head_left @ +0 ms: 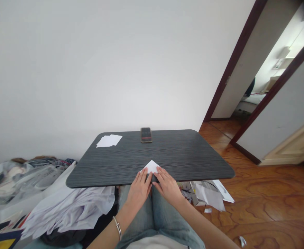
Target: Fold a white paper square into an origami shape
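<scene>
Behind everything on my head-camera feed, a smooth white wall [115, 69] is filling most of the view, while a glossy reddish-brown wooden floor [260, 193] is spreading out at the right. Against the wall, a dark grey, wood-grained table with rounded corners [188, 152] is spanning the middle. Left of it I am seeing a jumbled heap of mostly pale cloth [71, 207], and legs in faded blue denim [162, 204] are reaching under its near edge.

At that edge, the person's left hand [140, 188] and right hand [168, 186] are angling inward, palms down, their thumbs lying close to each other. On both, the fingers are stretching forward, nearly together, and are resting flat rather than clamping.

Several overlapping white paper sheets [107, 141] are lying at the far left of the tabletop. At the far edge, a dark rectangular phone with a brownish rim [146, 135] is showing a reddish band, too blurred for me to read. A white triangular paper piece [152, 166] is lying near the front, pointing toward the phone; left fingertips are touching its left side, right fingertips its right. Around the left wrist, a silver-coloured metal bangle [117, 227] is circling.
</scene>
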The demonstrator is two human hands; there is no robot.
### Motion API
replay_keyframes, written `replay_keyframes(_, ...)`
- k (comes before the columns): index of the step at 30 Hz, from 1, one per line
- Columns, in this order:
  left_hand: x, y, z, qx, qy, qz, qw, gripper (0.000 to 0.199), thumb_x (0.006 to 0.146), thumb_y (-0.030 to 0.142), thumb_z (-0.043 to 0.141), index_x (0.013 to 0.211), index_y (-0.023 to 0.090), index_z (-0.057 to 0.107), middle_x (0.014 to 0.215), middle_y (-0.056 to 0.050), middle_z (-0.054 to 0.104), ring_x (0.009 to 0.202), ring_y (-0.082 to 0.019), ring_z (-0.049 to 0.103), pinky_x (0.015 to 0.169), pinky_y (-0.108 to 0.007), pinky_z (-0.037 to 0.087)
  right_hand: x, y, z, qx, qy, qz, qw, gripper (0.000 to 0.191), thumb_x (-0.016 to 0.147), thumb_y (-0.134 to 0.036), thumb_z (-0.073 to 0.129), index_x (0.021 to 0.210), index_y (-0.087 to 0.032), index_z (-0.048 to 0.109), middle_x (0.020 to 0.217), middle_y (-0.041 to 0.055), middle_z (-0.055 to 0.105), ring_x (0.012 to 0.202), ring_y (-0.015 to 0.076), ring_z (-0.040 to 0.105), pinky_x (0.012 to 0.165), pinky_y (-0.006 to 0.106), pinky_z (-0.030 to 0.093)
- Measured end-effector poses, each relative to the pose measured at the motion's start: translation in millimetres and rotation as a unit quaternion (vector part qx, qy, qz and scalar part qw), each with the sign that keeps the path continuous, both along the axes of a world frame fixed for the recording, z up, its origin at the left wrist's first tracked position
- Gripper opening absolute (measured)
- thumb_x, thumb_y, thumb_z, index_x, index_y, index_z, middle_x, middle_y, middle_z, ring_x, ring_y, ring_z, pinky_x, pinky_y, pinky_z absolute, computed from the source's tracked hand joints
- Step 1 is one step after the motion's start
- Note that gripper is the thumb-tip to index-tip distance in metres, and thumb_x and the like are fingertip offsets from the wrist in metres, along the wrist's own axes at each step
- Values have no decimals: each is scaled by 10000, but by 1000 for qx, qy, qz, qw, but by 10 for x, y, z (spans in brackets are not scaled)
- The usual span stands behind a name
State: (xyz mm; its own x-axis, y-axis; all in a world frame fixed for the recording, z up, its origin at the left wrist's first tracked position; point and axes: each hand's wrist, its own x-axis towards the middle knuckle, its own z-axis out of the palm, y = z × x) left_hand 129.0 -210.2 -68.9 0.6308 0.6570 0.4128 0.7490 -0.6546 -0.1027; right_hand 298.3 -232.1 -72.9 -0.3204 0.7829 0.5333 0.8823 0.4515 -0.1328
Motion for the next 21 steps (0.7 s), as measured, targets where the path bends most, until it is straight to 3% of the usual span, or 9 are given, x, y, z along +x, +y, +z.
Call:
replay_keyframes(6, -38, -6, 38, -11, 7, -16, 1000, 454, 882, 316, 406, 1314, 181, 368, 1375, -154, 391, 1267, -265, 361, 993, -427, 378, 8, 8, -3, 2, -3, -6, 1000, 313, 895, -292, 427, 1120, -114, 554, 1245, 166, 537, 1187, 248, 466, 969, 414, 423)
replay_keyframes(21, -111, -47, 27, -1, -7, 29, 1000, 406, 890, 277, 392, 1286, 195, 419, 1379, -101, 405, 1268, -246, 365, 1003, -431, 360, 220, -41, -21, 29, 56, -3, 998, 239, 893, -245, 423, 1053, -155, 576, 1188, 134, 590, 1135, 241, 523, 937, 423, 461)
